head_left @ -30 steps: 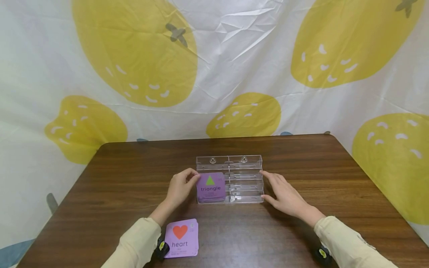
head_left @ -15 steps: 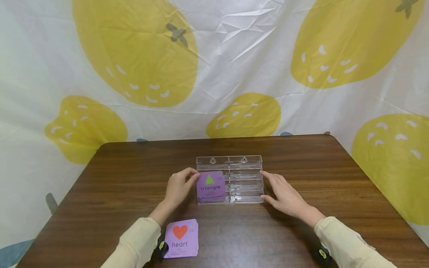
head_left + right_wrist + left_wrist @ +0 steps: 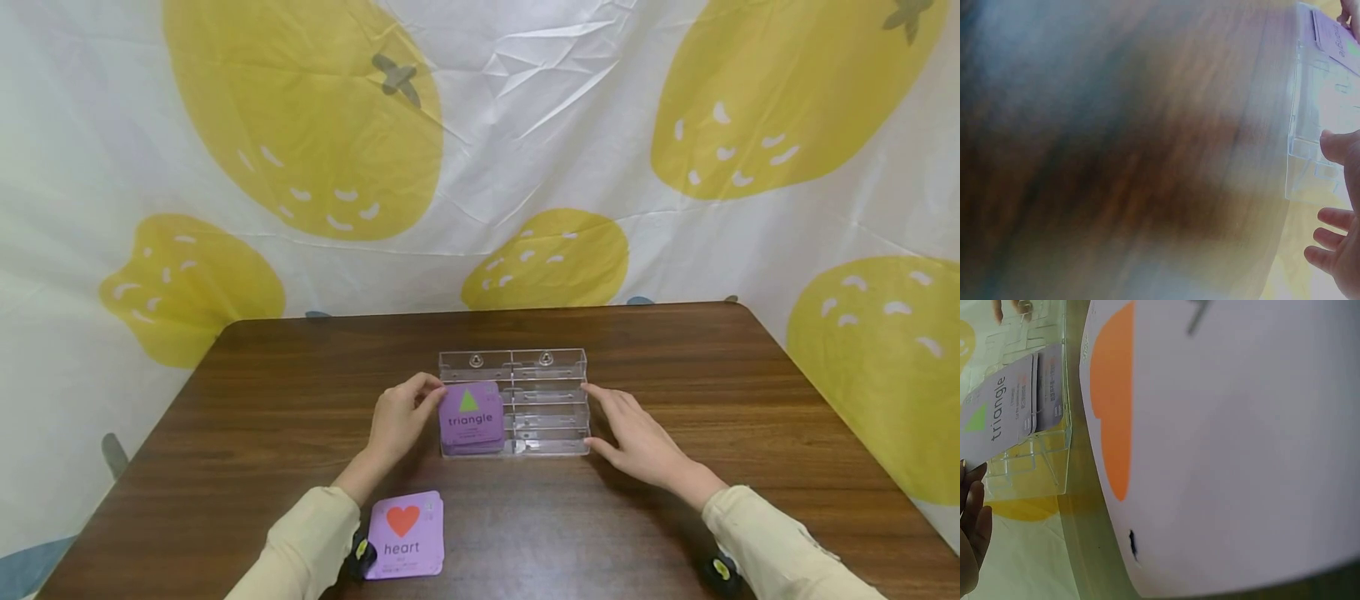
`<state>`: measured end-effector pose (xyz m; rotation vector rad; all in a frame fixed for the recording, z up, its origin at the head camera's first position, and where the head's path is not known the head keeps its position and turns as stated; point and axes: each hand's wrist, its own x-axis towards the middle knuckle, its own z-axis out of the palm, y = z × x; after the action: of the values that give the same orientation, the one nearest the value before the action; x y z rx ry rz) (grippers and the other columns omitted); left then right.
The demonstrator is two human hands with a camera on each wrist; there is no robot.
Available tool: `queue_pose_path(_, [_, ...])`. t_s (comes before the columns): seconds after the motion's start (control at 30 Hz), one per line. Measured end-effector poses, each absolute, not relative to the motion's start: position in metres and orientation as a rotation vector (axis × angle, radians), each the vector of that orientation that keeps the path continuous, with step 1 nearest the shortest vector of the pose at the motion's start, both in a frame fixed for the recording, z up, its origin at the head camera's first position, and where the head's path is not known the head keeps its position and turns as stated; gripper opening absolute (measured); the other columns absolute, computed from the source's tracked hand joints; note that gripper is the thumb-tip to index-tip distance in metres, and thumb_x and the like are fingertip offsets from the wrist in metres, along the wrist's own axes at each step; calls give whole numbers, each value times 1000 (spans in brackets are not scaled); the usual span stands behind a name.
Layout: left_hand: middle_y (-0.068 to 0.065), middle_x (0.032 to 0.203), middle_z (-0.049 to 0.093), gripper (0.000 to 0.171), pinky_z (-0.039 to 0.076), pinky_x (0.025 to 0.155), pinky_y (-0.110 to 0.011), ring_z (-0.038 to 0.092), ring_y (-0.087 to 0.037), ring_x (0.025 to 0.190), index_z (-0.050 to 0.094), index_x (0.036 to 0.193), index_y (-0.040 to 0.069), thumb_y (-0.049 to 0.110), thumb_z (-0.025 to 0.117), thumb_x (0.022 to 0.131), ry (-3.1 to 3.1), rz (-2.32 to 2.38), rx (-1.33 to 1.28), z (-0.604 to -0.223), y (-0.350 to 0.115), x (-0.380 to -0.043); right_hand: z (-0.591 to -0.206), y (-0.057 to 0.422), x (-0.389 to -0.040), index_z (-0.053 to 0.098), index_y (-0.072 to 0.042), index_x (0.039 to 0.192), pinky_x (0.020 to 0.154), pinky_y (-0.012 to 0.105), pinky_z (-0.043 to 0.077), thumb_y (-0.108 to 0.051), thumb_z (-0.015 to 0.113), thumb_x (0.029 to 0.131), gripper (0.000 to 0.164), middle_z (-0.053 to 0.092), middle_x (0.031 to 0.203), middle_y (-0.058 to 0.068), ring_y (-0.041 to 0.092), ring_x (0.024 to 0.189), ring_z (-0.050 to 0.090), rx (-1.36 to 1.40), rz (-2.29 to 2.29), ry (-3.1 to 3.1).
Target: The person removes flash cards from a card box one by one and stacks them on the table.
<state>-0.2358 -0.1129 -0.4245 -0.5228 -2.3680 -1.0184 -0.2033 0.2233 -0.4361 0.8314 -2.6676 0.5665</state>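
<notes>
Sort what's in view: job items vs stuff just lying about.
Job:
triangle card, pinched by the left hand
another card partly behind it
clear rack, right hand at its side
heart card pile, probably, similar purple cards

Not job, just around:
table
fruit-print cloth
black wrist units

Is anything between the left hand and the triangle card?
Nothing visible is: the left hand pinches the triangle card at its upper left corner. The heart card lies lower in the head view, not between them.
</notes>
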Motion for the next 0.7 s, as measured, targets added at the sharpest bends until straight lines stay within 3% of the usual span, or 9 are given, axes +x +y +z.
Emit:
queue_pose_path(0.3, [3,68,63,4,43,54,-25,52,-7,58,64,82,11,15,66,83,-2350,-1026,-496,-426,-110,-235,-437,224,-203,30,-3,136,94,44,37,-18,72,77,74,46,128,16,30,115,43,834,563,-2644])
queue_pose_path(0.7, [-7,72,62,7,49,58,-27,55,-15,64,61,81,1,7,61,85,-2246,-1482,-376,-423,-106,-236,-436,224,-204,29,-5,138,97,43,34,-21,70,79,73,43,131,14,28,118,41,825,566,-2684])
